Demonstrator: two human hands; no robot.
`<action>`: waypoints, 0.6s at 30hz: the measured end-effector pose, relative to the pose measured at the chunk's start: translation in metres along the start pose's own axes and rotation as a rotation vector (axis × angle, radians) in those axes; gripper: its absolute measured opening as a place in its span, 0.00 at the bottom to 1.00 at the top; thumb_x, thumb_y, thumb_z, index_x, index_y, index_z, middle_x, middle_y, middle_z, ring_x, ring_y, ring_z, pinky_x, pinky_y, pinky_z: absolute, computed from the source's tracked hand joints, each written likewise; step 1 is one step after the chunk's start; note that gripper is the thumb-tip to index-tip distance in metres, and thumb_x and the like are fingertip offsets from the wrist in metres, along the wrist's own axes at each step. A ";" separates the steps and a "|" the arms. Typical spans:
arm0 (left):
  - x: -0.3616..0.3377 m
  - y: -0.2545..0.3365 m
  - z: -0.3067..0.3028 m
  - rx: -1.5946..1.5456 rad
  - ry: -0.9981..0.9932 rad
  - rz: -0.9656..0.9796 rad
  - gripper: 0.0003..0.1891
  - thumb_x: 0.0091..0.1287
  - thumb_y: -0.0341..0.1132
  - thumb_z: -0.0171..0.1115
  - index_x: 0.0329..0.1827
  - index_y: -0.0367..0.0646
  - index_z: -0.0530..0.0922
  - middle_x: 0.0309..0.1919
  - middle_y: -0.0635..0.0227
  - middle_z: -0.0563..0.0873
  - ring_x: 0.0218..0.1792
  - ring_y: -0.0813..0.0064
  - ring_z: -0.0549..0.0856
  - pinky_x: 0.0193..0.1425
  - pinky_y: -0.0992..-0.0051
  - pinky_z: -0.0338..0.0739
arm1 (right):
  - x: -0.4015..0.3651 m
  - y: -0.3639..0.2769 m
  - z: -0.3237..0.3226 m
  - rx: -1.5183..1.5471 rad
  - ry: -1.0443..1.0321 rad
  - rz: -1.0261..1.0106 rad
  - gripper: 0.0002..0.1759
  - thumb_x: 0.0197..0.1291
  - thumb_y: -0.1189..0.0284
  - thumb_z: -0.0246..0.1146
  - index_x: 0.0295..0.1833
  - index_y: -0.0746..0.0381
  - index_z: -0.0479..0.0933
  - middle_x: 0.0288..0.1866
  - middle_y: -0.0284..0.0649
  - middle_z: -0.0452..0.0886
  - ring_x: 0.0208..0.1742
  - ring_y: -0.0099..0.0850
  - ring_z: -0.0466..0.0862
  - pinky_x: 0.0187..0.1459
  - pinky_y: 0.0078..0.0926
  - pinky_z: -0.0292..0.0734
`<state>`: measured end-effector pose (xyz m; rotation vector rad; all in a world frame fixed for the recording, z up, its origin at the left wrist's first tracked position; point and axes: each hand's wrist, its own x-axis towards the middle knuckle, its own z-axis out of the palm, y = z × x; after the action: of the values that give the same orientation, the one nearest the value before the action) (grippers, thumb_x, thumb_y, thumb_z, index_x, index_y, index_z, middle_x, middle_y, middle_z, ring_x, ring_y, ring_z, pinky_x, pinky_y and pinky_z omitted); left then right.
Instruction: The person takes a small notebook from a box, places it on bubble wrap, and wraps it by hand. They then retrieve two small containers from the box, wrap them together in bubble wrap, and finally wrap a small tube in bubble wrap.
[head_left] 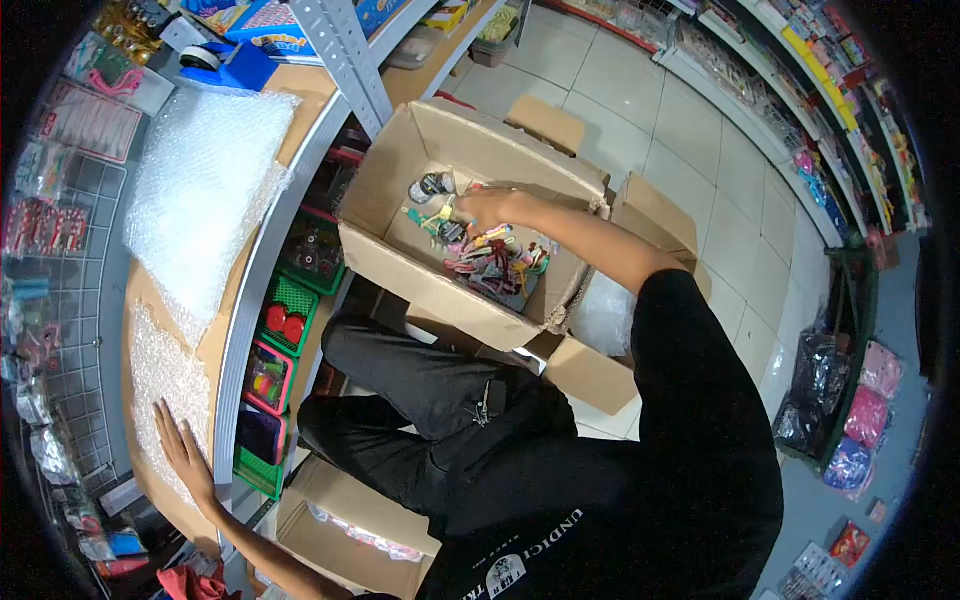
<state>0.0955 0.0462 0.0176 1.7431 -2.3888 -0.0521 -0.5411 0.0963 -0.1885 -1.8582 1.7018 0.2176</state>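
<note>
My left hand (pixel 183 455) lies flat with its fingers stretched out on a whitish, pebbly-looking sheet (pixel 165 385) on the wooden shelf top. Farther along that shelf is a piece of clear bubble wrap (pixel 205 190). My right hand (pixel 485 207) reaches down into an open cardboard box (pixel 450 275). Its fingers are mostly hidden, so I cannot see whether they hold anything. Near them in the box are a round black-and-clear item (pixel 430 187), a small yellow-and-green piece (pixel 440 218) and a tangle of colourful small strips or cords (pixel 500 262).
Green and pink baskets (pixel 292 310) stand under the shelf top. A second cardboard box (pixel 320 515) sits low beside my legs. A metal upright (pixel 345 60) rises at the shelf's corner. Stocked shelves (pixel 790 90) line the far side of the tiled floor (pixel 640 90).
</note>
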 end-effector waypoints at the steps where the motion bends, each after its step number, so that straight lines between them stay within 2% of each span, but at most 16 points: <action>1: 0.001 0.000 0.001 -0.014 0.004 0.005 0.27 0.79 0.44 0.42 0.79 0.47 0.61 0.79 0.60 0.60 0.80 0.60 0.55 0.80 0.58 0.45 | 0.006 -0.006 0.003 0.023 0.047 -0.067 0.24 0.55 0.69 0.66 0.57 0.67 0.74 0.52 0.53 0.82 0.54 0.50 0.83 0.52 0.45 0.78; 4: 0.001 0.002 0.000 -0.048 0.012 0.007 0.26 0.79 0.44 0.43 0.78 0.45 0.62 0.78 0.57 0.60 0.79 0.59 0.56 0.80 0.60 0.46 | 0.012 -0.027 0.009 -0.128 0.063 -0.136 0.24 0.56 0.68 0.66 0.57 0.66 0.73 0.53 0.53 0.81 0.55 0.48 0.83 0.55 0.45 0.77; 8: 0.002 0.005 0.000 -0.067 0.016 -0.001 0.26 0.79 0.43 0.43 0.77 0.43 0.63 0.78 0.56 0.60 0.79 0.58 0.56 0.81 0.60 0.46 | 0.039 -0.023 0.036 -0.198 0.047 -0.151 0.30 0.55 0.65 0.67 0.64 0.61 0.72 0.56 0.51 0.81 0.59 0.49 0.81 0.60 0.48 0.75; 11: 0.003 0.006 0.000 -0.094 0.014 -0.010 0.26 0.79 0.43 0.43 0.77 0.42 0.63 0.78 0.55 0.60 0.79 0.58 0.56 0.81 0.60 0.47 | 0.016 -0.031 0.000 0.021 0.048 -0.072 0.31 0.56 0.64 0.66 0.67 0.58 0.71 0.59 0.52 0.79 0.62 0.49 0.79 0.62 0.51 0.73; 15: 0.003 0.006 0.000 -0.117 0.008 -0.015 0.27 0.79 0.43 0.43 0.77 0.40 0.63 0.78 0.55 0.60 0.79 0.58 0.56 0.81 0.60 0.47 | 0.020 -0.012 -0.008 0.094 0.092 -0.088 0.35 0.54 0.66 0.67 0.69 0.55 0.70 0.67 0.57 0.72 0.67 0.50 0.74 0.62 0.52 0.72; 16: 0.004 0.005 0.000 -0.115 0.008 -0.014 0.27 0.79 0.42 0.43 0.77 0.40 0.63 0.78 0.55 0.60 0.79 0.58 0.56 0.81 0.60 0.47 | 0.013 -0.009 0.012 0.027 0.453 -0.140 0.32 0.53 0.67 0.67 0.66 0.58 0.71 0.63 0.57 0.75 0.63 0.51 0.77 0.60 0.52 0.74; 18: 0.003 0.005 0.001 -0.114 0.011 -0.018 0.27 0.79 0.42 0.43 0.77 0.39 0.63 0.78 0.55 0.60 0.79 0.58 0.57 0.81 0.60 0.47 | 0.018 0.000 0.005 -0.060 0.206 -0.079 0.29 0.51 0.64 0.70 0.60 0.62 0.76 0.59 0.56 0.79 0.60 0.49 0.80 0.57 0.49 0.76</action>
<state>0.0900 0.0447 0.0181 1.7096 -2.3136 -0.1764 -0.5362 0.0835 -0.2019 -2.0470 1.7690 0.0467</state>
